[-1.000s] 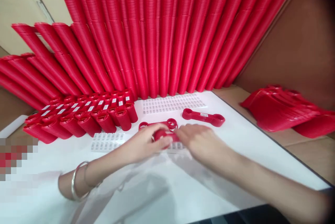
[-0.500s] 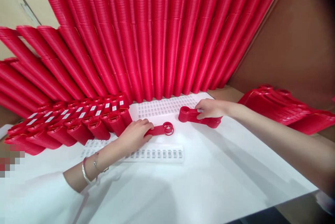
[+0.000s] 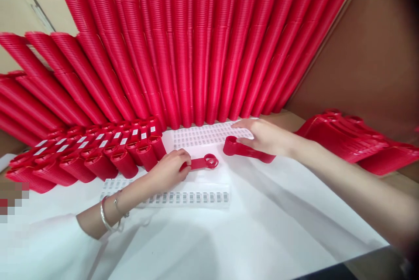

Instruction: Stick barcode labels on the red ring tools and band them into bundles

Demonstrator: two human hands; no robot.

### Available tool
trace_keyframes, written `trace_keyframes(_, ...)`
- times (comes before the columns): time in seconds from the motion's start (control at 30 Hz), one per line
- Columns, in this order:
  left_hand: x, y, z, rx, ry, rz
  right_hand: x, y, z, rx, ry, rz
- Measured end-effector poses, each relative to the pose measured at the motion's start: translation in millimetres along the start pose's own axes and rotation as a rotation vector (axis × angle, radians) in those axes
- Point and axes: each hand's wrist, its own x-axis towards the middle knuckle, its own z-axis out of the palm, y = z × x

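Red strip (image 3: 199, 164) in left hand's (image 3: 173, 169) grip; right hand (image 3: 263, 135) spread.

White sleeve, silvery bangle, thin bracelet.

- Worn on the head, looking forward and down.
- Faces across the desk (image 3: 248, 236) toward red stacks (image 3: 201, 53), upper frame.
- Sits within arm's reach of left hand (image 3: 175, 169) and right hand (image 3: 262, 136), mid-frame.
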Motion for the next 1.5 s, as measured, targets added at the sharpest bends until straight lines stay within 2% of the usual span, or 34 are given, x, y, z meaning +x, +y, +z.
trace_keyframes(0.03, 1, -2, -2.0, -0.042, -0.004, 0.001, -2, -14, 1, 0.047, 0.080, -0.098)
trace_keyframes(0.07, 2, -4, -3.9, -0.082, -0.013, -0.004, -2, -27, 4, 0.082, 0.094, -0.173)
trace_keyframes(0.13, 6, -9, -6.4, -0.149, -0.040, -0.029, 1, -50, 15, 0.052, 0.023, -0.303)
trace_keyframes(0.27, 15, -22, -5.3, -0.204, -0.073, -0.062, 19, -69, 45, -0.072, -0.082, -0.329)
trace_keyframes(0.37, 13, -27, -2.5, -0.173, -0.049, -0.067, 28, -68, 58, -0.051, -0.142, -0.284)
trace_keyframes(0.47, 2, -27, -0.9, -0.111, -0.008, -0.062, 29, -66, 60, -0.034, -0.186, -0.260)
trace_keyframes(0.63, -13, -26, -1.1, 0.136, -0.091, -0.027, 31, -65, 64, -0.031, -0.182, -0.275)
trace_keyframes(0.83, -4, -31, -2.8, 0.156, -0.115, -0.014, 42, -66, 72, -0.042, -0.179, -0.294)
trace_keyframes(0.97, -3, -31, -3.8, 0.135, -0.103, 0.016, 41, -66, 70, -0.031, -0.167, -0.285)
trace_keyframes(1.17, -10, -27, -12.8, 0.086, -0.015, 0.052, 35, -59, 52, 0.067, -0.190, -0.278)
trace_keyframes(1.27, -14, -27, -15.7, 0.018, 0.042, 0.078, 30, -58, 45, 0.139, -0.218, -0.256)
trace_keyframes(1.37, -18, -29, -15.7, -0.145, 0.097, 0.073, 25, -57, 44, 0.219, -0.256, -0.233)
trace_keyframes(1.5, -26, -24, -15.8, -0.563, 0.046, -0.019, 18, -57, 48, 0.350, -0.321, -0.200)
